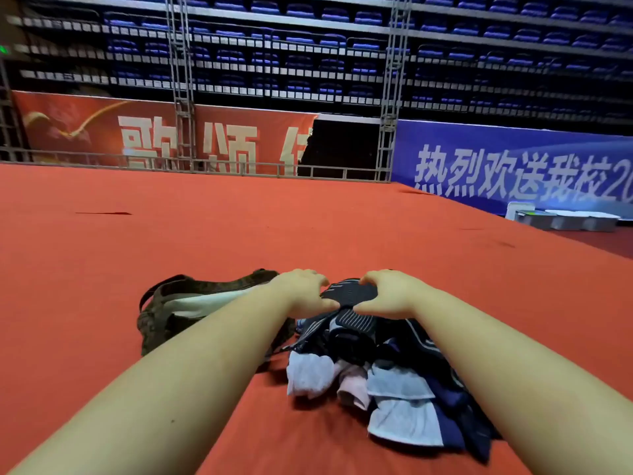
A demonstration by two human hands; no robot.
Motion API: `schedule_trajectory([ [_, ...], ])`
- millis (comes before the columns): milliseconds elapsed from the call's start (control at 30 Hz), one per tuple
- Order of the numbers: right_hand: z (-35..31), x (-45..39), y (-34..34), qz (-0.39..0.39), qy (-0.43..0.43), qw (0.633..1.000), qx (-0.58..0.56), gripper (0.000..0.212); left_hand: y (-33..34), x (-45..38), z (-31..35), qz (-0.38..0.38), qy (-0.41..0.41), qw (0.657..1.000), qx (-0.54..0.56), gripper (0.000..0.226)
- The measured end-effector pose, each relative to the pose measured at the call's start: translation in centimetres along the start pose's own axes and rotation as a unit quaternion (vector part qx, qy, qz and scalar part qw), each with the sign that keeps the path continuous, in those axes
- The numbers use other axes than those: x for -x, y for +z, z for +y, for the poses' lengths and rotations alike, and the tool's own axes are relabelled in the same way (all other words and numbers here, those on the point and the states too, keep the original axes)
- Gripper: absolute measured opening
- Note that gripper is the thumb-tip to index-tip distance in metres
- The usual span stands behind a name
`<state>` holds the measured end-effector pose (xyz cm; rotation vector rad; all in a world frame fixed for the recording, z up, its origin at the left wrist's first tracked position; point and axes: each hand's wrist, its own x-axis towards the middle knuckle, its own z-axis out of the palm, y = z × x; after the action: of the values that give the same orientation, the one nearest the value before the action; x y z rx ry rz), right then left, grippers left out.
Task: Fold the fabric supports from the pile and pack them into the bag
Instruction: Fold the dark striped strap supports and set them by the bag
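Here, on a red carpeted floor, a brown patterned bag is seen at the left, lying on its side with its mouth facing right; pale lining or cloth is visible inside, though what it is cannot be told. Just right of it, a dark ribbed fabric support is held between both hands, its long axis running left to right. The left hand is curled round its left end, the fingers hooked over the far edge. The right hand is clenched likewise on the right end. The support is held just above the far end of the pile of dark, white and pink pieces. The bag is nearer the left hand, so packing is judged to call for a leftward carry.
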<state>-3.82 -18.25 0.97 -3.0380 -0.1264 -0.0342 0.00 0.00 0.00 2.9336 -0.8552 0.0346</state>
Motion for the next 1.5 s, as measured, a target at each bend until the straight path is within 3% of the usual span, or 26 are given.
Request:
schedule_trajectory([
  [200, 1.8, -4.7, 3.1, -0.008, 0.006, 0.999, 0.041, 0.066, 3.8, -5.2, -1.1, -0.057, -0.012, 0.998, 0.025, 0.064],
  [433, 4.1, -8.2, 6.1, 0.001, 0.012, 0.998, 0.062, 0.071, 8.3, -9.3, -1.1, -0.055, -0.010, 0.991, 0.123, 0.071],
  [733, 4.0, -8.2, 4.9, 0.065, -0.017, 0.997, 0.035, 0.039, 8.9, -9.9, -1.5, 0.031, -0.004, 0.978, 0.207, 0.047],
  [933, 2.1, -6.6, 1.4, 0.134, -0.044, 0.990, -0.018, 0.037, 5.2, -8.2, -1.2, 0.098, -0.033, 0.966, 0.239, 0.041],
  [1100, 0.5, -4.8, -2.2, 0.160, -0.032, 0.986, -0.006, 0.037, 0.3, -5.5, -0.6, 0.234, -0.083, 0.917, 0.313, 0.040],
  [1233, 0.3, -3.0, -3.8, 0.161, 0.020, 0.986, 0.040, 0.037, -3.6, -3.1, -0.7, 0.298, -0.088, 0.873, 0.376, 0.048],
  [1433, 0.1, -0.6, -6.2, 0.224, 0.054, 0.972, 0.050, 0.029, -6.0, 0.6, -2.9, 0.317, -0.075, 0.900, 0.288, 0.055],
  [1500, -0.2, -0.1, -6.6, 0.227, 0.064, 0.972, 0.020, 0.028, -5.6, 1.9, -3.9, 0.293, -0.086, 0.921, 0.242, 0.055],
])
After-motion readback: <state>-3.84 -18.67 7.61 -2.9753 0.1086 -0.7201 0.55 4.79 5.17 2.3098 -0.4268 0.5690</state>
